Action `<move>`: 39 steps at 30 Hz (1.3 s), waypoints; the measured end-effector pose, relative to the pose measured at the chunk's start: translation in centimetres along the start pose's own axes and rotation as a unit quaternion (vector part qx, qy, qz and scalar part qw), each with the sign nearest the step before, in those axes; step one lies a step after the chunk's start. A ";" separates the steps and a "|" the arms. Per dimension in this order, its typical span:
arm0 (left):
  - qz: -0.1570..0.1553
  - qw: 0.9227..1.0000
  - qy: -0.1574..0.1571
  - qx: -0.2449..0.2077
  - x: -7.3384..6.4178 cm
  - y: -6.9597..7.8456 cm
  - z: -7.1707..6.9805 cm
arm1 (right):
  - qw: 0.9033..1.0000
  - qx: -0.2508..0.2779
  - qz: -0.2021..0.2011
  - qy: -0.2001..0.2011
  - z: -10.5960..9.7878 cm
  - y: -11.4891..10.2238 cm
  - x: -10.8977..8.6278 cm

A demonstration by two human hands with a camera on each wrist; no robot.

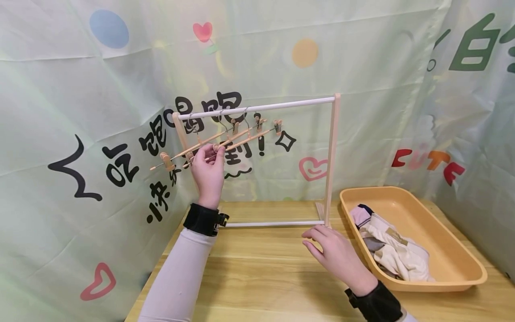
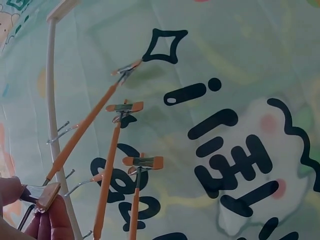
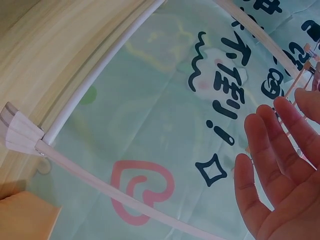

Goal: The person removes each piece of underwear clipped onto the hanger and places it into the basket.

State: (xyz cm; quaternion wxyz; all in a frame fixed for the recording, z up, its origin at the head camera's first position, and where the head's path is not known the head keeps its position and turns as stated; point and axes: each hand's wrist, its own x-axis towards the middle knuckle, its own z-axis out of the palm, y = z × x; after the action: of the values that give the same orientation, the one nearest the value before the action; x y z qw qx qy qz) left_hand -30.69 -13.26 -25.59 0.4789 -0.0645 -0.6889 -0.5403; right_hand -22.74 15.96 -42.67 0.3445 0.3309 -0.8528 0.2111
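Note:
Three wooden clip hangers hang by metal hooks from the white top bar (image 1: 297,106) of a small rack. My left hand (image 1: 209,174) is at the near end of the right-hand hanger (image 1: 250,139). There, thumb and fingers pinch that hanger's wooden clip (image 2: 48,197), as the left wrist view shows. Clips at the far ends, such as one wooden clip (image 1: 278,127), hold nothing. Low by the rack's right post (image 1: 331,156), my right hand (image 1: 338,255) holds nothing. Its fingers (image 3: 257,137) are spread and loosely extended in the right wrist view.
On the right of the wooden table (image 1: 265,273) stands an orange-yellow tray (image 1: 450,246). A crumpled pile of cloth items (image 1: 398,250), cream, pink and grey, lies in its left part. A printed curtain (image 1: 265,53) surrounds the table behind the rack.

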 end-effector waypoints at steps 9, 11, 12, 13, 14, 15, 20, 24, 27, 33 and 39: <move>0.032 0.999 -0.012 0.027 0.1 -1.1 -0.1 | 1.000 0.003 0.002 -0.002 0.0 -0.1 0.1; 0.036 0.999 -0.014 0.033 0.0 -1.0 -0.1 | 1.000 0.003 0.001 -0.002 0.0 -0.1 0.1; 0.037 0.999 -0.016 0.036 -0.1 -0.9 -0.1 | 1.000 0.003 0.001 -0.002 0.0 -0.1 0.1; 0.038 0.998 -0.016 0.041 -0.1 -0.8 -0.1 | 1.000 0.002 0.001 -0.002 0.0 0.0 0.1; 0.040 0.998 -0.017 0.044 -0.1 -0.7 -0.1 | 1.000 0.001 0.001 -0.003 0.0 0.0 0.1; 0.042 0.998 -0.018 0.050 -0.1 -0.6 -0.2 | 1.000 0.000 0.002 -0.004 0.0 -0.1 0.1; 0.052 0.995 -0.019 0.081 -0.2 -0.2 -0.1 | 1.000 0.002 0.004 -0.009 0.0 -0.1 0.0; 0.060 0.994 -0.021 0.090 -0.2 0.0 -0.1 | 1.000 0.003 0.006 -0.011 0.0 -0.1 0.0; 0.059 0.994 -0.026 0.085 -0.2 0.1 -0.2 | 1.000 0.003 0.007 -0.010 0.1 0.0 0.0; 0.057 0.994 -0.031 0.093 -0.3 0.1 -0.3 | 1.000 0.001 0.006 -0.009 0.0 -0.1 0.0; 0.076 0.989 -0.030 0.124 -0.5 0.5 -0.6 | 1.000 0.002 0.006 -0.010 0.0 -0.1 0.0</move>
State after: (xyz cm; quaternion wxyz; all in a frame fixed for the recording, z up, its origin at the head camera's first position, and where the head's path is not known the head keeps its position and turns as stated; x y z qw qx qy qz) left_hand -29.79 -13.32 -25.59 0.5021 -0.0726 -0.7579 -0.4102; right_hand -22.69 15.92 -42.68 0.3337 0.3288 -0.8577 0.2118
